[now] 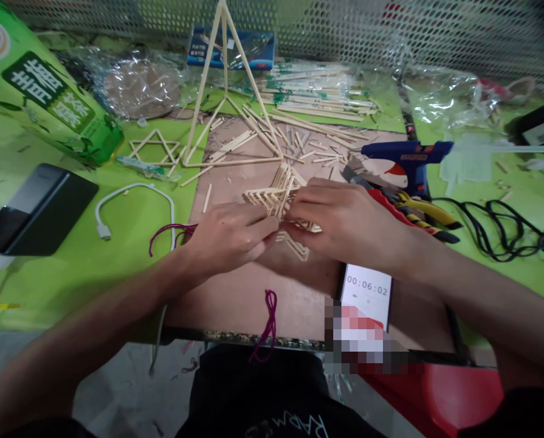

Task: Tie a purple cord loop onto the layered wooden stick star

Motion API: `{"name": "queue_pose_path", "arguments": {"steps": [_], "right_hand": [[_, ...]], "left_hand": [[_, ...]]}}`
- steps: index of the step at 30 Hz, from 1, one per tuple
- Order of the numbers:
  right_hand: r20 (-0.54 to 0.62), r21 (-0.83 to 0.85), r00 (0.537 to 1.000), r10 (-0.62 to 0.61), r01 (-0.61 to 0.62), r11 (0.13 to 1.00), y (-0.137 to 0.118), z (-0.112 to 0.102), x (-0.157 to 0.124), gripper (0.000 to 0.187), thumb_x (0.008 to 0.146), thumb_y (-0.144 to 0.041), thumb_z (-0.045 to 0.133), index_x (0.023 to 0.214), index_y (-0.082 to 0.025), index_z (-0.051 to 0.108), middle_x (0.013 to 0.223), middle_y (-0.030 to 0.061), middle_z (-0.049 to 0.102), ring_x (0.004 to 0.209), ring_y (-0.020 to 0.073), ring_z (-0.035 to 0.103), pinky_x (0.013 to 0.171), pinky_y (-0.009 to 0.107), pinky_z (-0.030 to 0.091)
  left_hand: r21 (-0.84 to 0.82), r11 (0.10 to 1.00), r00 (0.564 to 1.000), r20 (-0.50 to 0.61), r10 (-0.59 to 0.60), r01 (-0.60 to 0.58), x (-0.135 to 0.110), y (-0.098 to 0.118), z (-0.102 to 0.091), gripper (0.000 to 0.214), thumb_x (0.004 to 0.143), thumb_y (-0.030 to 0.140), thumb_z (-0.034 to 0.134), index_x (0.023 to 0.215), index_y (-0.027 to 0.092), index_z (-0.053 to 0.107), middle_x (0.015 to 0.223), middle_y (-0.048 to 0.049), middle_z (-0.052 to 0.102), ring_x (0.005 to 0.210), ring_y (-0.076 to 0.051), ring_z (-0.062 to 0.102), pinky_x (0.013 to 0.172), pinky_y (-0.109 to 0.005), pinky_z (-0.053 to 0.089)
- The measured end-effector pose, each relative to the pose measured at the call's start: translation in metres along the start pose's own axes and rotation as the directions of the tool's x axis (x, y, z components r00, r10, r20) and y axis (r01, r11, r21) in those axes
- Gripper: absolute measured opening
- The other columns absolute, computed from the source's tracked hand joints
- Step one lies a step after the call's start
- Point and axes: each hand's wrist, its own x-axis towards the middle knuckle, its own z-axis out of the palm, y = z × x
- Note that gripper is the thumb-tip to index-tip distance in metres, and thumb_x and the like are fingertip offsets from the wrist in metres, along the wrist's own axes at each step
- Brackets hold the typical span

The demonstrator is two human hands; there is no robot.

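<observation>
A small layered star of wooden sticks (272, 196) lies on the brown board, partly hidden by my hands. My left hand (235, 234) is closed in a pinch at its near left side, and a purple cord (174, 229) trails out from under that hand. From the right, my right hand (340, 216) has its fingers closed on the star, the tips meeting the left fingertips. What lies between the fingertips is mostly hidden. Another looped purple cord (270, 319) rests at the board's front edge. Behind stands a tall stick pyramid (202, 91).
Right of the board are a blue glue gun (403, 152), pliers (424, 213) and black cable (499, 231). A phone (367, 283) showing a timer lies below my right forearm. At left are a green drink carton (48, 91), power bank (48, 207) and flat stick star (155, 149). Loose sticks (235, 149) lie behind.
</observation>
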Motion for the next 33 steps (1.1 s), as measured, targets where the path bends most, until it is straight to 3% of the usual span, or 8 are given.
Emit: {"name": "queue_pose_path", "arguments": {"steps": [3, 8, 14, 20, 24, 27, 30, 33], "right_hand": [[0.010, -0.042, 1.000, -0.007, 0.008, 0.999, -0.001, 0.002, -0.001, 0.014, 0.092, -0.020, 0.058, 0.089, -0.015, 0.071, 0.090, 0.0066, 0.068, 0.087, 0.0219, 0.061, 0.081, 0.035, 0.050], [-0.030, -0.169, 0.996, -0.079, 0.072, 0.983, -0.003, 0.005, -0.003, 0.014, 0.091, -0.018, 0.057, 0.087, -0.013, 0.070, 0.087, 0.0075, 0.066, 0.086, 0.0228, 0.059, 0.080, 0.035, 0.050], [-0.075, -0.336, 0.985, -0.152, 0.119, 0.934, -0.010, 0.010, -0.007, 0.018, 0.092, -0.015, 0.051, 0.081, -0.015, 0.065, 0.080, 0.0079, 0.063, 0.080, 0.0224, 0.055, 0.068, 0.035, 0.044], [-0.039, -0.449, 0.977, -0.209, 0.170, 0.877, -0.016, 0.008, -0.006, 0.026, 0.093, -0.010, 0.045, 0.079, -0.017, 0.066, 0.074, 0.0070, 0.061, 0.076, 0.0211, 0.051, 0.063, 0.034, 0.038], [-0.034, -0.473, 0.941, -0.337, 0.281, 0.835, -0.010, 0.007, -0.007, 0.029, 0.096, -0.010, 0.044, 0.082, -0.016, 0.067, 0.074, 0.0066, 0.060, 0.074, 0.0193, 0.048, 0.062, 0.035, 0.036], [0.034, -0.440, 0.907, -0.420, 0.391, 0.809, -0.002, 0.005, -0.007, 0.031, 0.099, -0.011, 0.041, 0.082, -0.019, 0.066, 0.076, 0.0042, 0.059, 0.072, 0.0170, 0.047, 0.061, 0.035, 0.035], [0.136, -0.398, 0.886, -0.443, 0.458, 0.795, 0.007, 0.004, -0.006, 0.033, 0.101, -0.016, 0.040, 0.082, -0.021, 0.066, 0.078, 0.0023, 0.061, 0.071, 0.0150, 0.047, 0.059, 0.033, 0.036], [0.158, -0.375, 0.854, -0.495, 0.516, 0.770, 0.012, 0.003, -0.004, 0.032, 0.102, -0.018, 0.041, 0.084, -0.022, 0.067, 0.080, 0.0013, 0.063, 0.071, 0.0138, 0.048, 0.059, 0.032, 0.038]], "left_hand": [[-0.080, 0.997, 1.000, 0.014, 0.004, -0.003, -0.002, -0.003, 0.001, 0.010, 0.085, 0.013, 0.060, 0.077, 0.019, 0.060, 0.074, 0.0014, 0.065, 0.065, -0.013, 0.058, 0.059, -0.028, 0.040], [-0.224, 0.967, 0.991, 0.083, -0.105, 0.122, -0.003, -0.006, -0.003, 0.012, 0.082, 0.009, 0.060, 0.086, 0.019, 0.063, 0.083, 0.0019, 0.070, 0.074, -0.012, 0.063, 0.066, -0.024, 0.045], [-0.283, 0.948, 0.987, 0.108, -0.117, 0.144, 0.001, -0.004, -0.005, 0.012, 0.080, 0.006, 0.062, 0.084, 0.017, 0.065, 0.083, 0.0012, 0.072, 0.077, -0.012, 0.065, 0.067, -0.023, 0.046], [-0.325, 0.931, 0.984, 0.117, -0.134, 0.165, 0.003, -0.003, -0.006, 0.011, 0.080, 0.007, 0.062, 0.078, 0.017, 0.065, 0.078, 0.0010, 0.072, 0.073, -0.012, 0.064, 0.066, -0.023, 0.046], [-0.354, 0.916, 0.979, 0.142, -0.147, 0.189, 0.003, -0.002, -0.006, 0.010, 0.080, 0.009, 0.062, 0.077, 0.017, 0.065, 0.076, 0.0012, 0.071, 0.072, -0.011, 0.063, 0.066, -0.023, 0.046], [-0.390, 0.904, 0.982, 0.130, -0.135, 0.176, 0.002, -0.001, -0.006, 0.009, 0.080, 0.011, 0.065, 0.073, 0.017, 0.064, 0.068, 0.0031, 0.068, 0.063, -0.009, 0.060, 0.059, -0.022, 0.042], [-0.483, 0.858, 0.982, 0.156, -0.108, 0.171, 0.001, -0.004, -0.008, 0.004, 0.080, 0.013, 0.069, 0.079, 0.017, 0.067, 0.077, 0.0030, 0.073, 0.070, -0.008, 0.065, 0.066, -0.020, 0.047], [-0.473, 0.871, 0.991, 0.095, -0.094, 0.129, 0.002, -0.009, -0.011, 0.005, 0.082, 0.013, 0.068, 0.084, 0.017, 0.068, 0.080, 0.0028, 0.074, 0.072, -0.007, 0.066, 0.070, -0.018, 0.048]]}}
